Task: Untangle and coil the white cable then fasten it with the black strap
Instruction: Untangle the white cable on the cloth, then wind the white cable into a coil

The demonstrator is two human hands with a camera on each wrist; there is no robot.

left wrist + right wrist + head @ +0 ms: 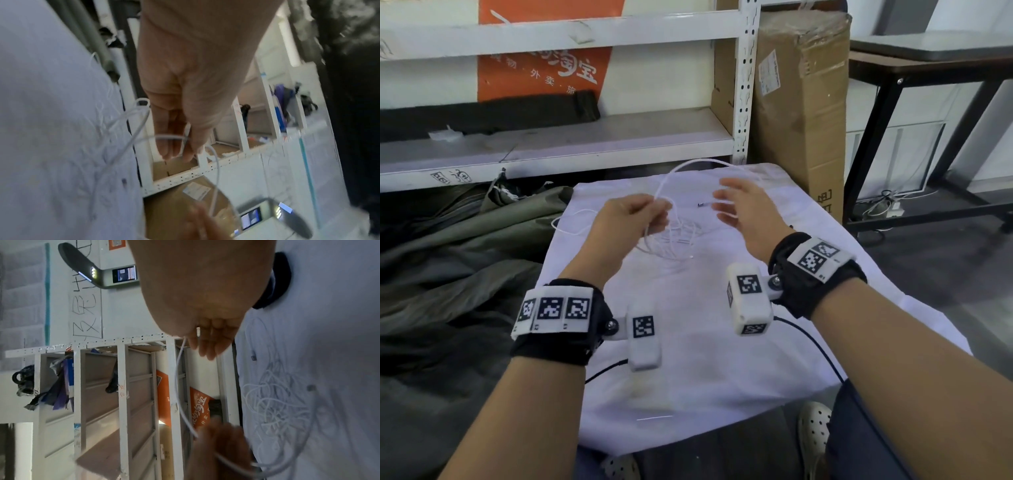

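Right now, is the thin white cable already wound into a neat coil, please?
No, most of the thin white cable lies in a loose tangle on the white cloth.

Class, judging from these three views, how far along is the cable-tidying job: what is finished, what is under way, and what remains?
Finished: nothing yet; most of the white cable lies in a loose tangle on the white cloth.
Under way: the left hand grips some strands while the right hand holds a raised arc of cable.
Remaining: the untangling, the coiling and the fastening. No black strap is clearly identifiable.
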